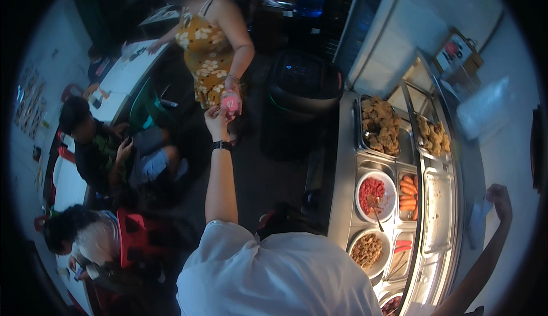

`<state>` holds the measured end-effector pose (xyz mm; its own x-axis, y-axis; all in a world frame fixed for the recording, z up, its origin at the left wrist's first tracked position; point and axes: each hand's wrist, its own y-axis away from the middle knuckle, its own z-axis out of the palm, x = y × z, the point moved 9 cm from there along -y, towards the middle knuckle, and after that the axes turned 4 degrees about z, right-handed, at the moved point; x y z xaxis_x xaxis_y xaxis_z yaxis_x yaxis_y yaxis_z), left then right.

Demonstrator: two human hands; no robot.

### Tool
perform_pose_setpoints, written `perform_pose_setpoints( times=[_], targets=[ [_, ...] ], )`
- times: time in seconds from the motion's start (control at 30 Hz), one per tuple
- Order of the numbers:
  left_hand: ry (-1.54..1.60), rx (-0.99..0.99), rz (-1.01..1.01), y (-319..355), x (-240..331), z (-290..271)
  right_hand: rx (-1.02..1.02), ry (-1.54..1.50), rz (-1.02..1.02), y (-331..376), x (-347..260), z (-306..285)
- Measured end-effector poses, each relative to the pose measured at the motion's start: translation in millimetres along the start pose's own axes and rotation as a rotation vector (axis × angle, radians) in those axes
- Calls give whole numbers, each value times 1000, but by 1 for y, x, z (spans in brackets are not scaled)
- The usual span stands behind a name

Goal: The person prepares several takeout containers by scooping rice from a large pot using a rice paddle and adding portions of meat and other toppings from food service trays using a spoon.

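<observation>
My left hand (217,117), with a black band on its wrist, is stretched far forward. Its fingers pinch the edge of a pink tag (230,103) with white marks on it. A standing person's hand (231,85) touches the same tag from the far side. That person wears a yellow flowered dress (210,59). Out at the right, beyond the food counter, my raised right hand (500,200) is closed on a thin whitish sheet (478,218). Whether the sheet is paper or plastic I cannot tell.
A lit steel counter (342,190) on the right holds fried chicken (379,126), a bowl of red food (372,196), sausages (408,193) and a bowl of brown food (367,250). A black bin-shaped appliance (302,87) stands ahead. People sit on the left beside a red chair (134,239).
</observation>
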<state>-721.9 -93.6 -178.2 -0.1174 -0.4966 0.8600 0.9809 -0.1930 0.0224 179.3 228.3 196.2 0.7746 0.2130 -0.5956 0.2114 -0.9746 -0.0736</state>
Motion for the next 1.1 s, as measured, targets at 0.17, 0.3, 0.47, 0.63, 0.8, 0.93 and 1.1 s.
perform_pose_setpoints(
  times=[0.17,0.3,0.47,0.63,0.8,0.93,1.1],
  targets=[
    [16,16,15,-19,-4,-23,663,150,-188,-42,-11,-37],
    [-94,28,-31,-18,-13,-11,627,397,-344,37,-84,42],
    [-171,23,27,-10,-25,0,541,482,-460,141,-171,126],
    [-262,-119,87,-15,2,0,456,447,-440,211,-230,187],
    [-747,146,921,80,90,112,531,605,-323,252,-202,230],
    [-93,-1530,-659,371,-9,272,870,691,-266,290,-197,220],
    [11,-2110,-1956,618,-5,202,668,705,-167,318,-197,292]
  ],
)
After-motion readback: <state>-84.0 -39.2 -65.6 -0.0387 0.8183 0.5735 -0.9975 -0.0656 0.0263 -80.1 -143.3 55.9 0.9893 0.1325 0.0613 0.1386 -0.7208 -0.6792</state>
